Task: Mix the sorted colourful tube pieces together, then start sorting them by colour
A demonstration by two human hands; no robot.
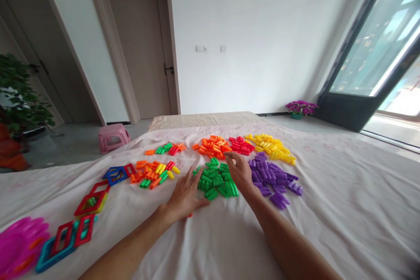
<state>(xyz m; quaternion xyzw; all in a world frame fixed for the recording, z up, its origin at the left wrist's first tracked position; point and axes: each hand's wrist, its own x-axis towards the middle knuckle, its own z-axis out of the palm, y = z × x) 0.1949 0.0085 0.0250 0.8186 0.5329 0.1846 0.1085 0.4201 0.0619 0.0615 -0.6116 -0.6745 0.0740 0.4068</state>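
Several colour-sorted piles of small plastic toy pieces lie on a pale cloth. My left hand (185,197) rests at the left edge of the green pile (218,179), fingers spread and thumb out. A bit of orange shows beneath that hand. My right hand (239,170) reaches over the green pile's right side, its fingers bent together near the orange pile (213,145); whatever is between the fingertips is hidden. Beyond it is the red pile (241,145), with the yellow pile (274,148) behind to the right. Purple pieces (272,177) lie right of my right wrist.
Mixed-colour pieces (154,173) lie on the left, beside blue and red frame tiles (116,175). More frames (67,238) and a pink plastic tray (21,243) are at the near left. A pink stool (113,137) stands on the floor beyond.
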